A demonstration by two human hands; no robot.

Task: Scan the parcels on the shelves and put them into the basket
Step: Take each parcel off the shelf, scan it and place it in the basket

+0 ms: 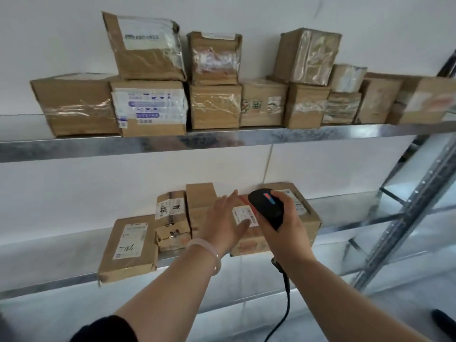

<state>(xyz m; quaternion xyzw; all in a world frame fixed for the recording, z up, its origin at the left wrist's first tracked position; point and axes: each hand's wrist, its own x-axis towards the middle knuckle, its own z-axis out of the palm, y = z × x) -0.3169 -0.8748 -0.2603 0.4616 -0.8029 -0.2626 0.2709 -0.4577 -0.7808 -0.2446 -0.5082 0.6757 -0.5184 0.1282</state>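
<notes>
Parcel (pixel 249 244) of brown card lying on the lower shelf (pixel 61 280), in the right part of the row, against the wall; long axis seemingly along the shelf edge, much of it hidden by the hands. White label (pixel 243 214) facing up and toward the camera. Left hand (pixel 224 218) laid on the parcel just left of the label, grip spread, fingers straight, thumb at the label's lower edge. Right hand (pixel 288 218) with grip wrapped round a black barcode scanner (pixel 267 208), head aimed down at the label, cable (pixel 287 304) hanging below. Further left, taped small parcels (pixel 171 218) and a flat parcel marked 7786 (pixel 129 245) overhanging the edge. Above, upper shelf (pixel 222 141) packed with stacked cartons (pixel 214 106).
</notes>
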